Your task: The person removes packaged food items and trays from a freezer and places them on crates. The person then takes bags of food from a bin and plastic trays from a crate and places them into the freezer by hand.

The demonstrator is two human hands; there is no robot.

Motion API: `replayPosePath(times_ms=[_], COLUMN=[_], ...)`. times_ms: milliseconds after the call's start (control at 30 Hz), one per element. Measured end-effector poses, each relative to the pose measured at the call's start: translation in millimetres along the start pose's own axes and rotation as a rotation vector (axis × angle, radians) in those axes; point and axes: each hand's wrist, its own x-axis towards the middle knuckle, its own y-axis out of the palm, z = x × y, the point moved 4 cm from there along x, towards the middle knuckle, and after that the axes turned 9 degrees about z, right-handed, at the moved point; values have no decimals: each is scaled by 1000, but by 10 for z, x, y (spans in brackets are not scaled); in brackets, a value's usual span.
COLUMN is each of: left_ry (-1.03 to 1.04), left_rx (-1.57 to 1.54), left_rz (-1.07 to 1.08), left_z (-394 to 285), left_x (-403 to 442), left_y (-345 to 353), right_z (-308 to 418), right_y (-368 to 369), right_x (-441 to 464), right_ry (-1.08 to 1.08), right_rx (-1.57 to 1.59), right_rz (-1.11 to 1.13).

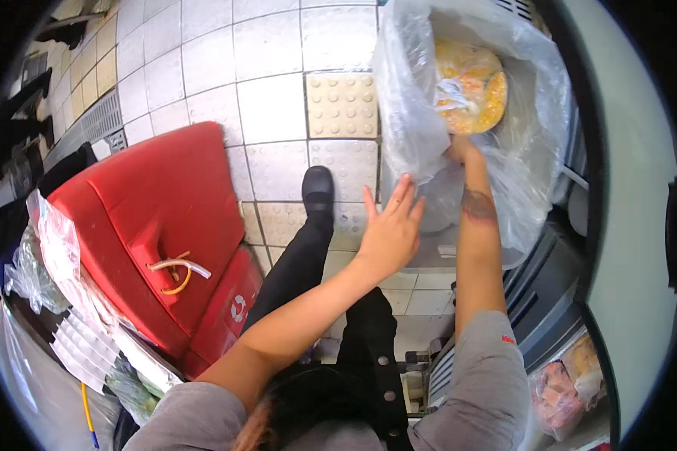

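Note:
A large translucent plastic bag [414,90] lines a bin on the floor in front of me, its edges folded out. Inside it lies a tied clear bag of yellow and orange pieces [470,83], whose kind I cannot make out. My right hand [463,148] reaches into the liner just below this bag; its fingers are mostly hidden, so any hold does not show. My left hand [391,231] is beside the liner's near left side, fingers spread, holding nothing. Whether its fingertips touch the plastic is unclear.
A red padded seat [158,195] stands on the left, with bagged goods [37,270] and egg-tray-like cardboard behind it. An open pale door or lid [632,188] edges the right side, above packed food [560,395]. White tiles [267,45] cover the floor.

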Motion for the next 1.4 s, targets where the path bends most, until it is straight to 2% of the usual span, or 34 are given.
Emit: replayPosePath(times_ms=[67,133,233,300,400,467,567,667,700,767,833,933,967,1033,1100,1167,1200,1233,1267,1333,1367,1400], left_ry=[-15,-20,-20,-1,2,-35,-11,9,4,-10,-36,-93,-62,0,48,-190,-348,-423,-474,-392,-348,-404], left_rx=[1,-34,-50,-89,-103,-76,-43,0,11,26,27,115,85,18,-109,-241,-291,-276,-262,-183,-139,-184], left_rz=[6,-19,-39,-84,-86,-37,-39,-25,-23,-16,-8,0,-98,-291,-460,-396,-322,-198,-70,97,182,194], left_z=[-28,-101,-203,-264,-176,-59,9,-2,-11,-24,-34,-61,-136,-340,-420,-203,-16,104,208,248,265,316], left_x=[29,78,106,126,168,193,247,244,246,232,211,145,118,55,175,571,800,994,1164,1325,1357,1359], left_y=[-1,15,5,-38,-56,-24,34,129,169,227,274,293,187,-31,-8,464,759,1002,1199,1260,1299,1339], right_z=[156,478,1138,1170,1271,1203,1143,758,764,745,699,589,524,552,438,73,233,422,403,270,246,214], right_y=[-542,-1038,-1379,-1163,-903,-907,-1120,-1088,-1056,-803,-389,282,481,645,801,1429,1097,729,800,1020,1089,1181], right_x=[-248,-516,-634,-270,-54,-110,-391,-418,-639,-1050,-1448,-1796,-1844,-2194,-2159,-1570,-1852,-2173,-2130,-2020,-2013,-1981], right_ry=[-30,-101,-374,-465,-478,-371,-355,-503,-480,-421,-552,-557,-552,-747,-798,-690,-737,-720,-599,-350,-419,-412], right_rx=[31,29,-197,-344,-318,-328,-442,-284,-128,-176,-69,14,78,399,776,1204,697,216,196,155,156,161], right_rz=[94,64,-267,-478,-586,-489,-303,-202,-120,-329,-406,-451,-445,-316,-186,-41,-224,-468,-338,-76,-192,-231])
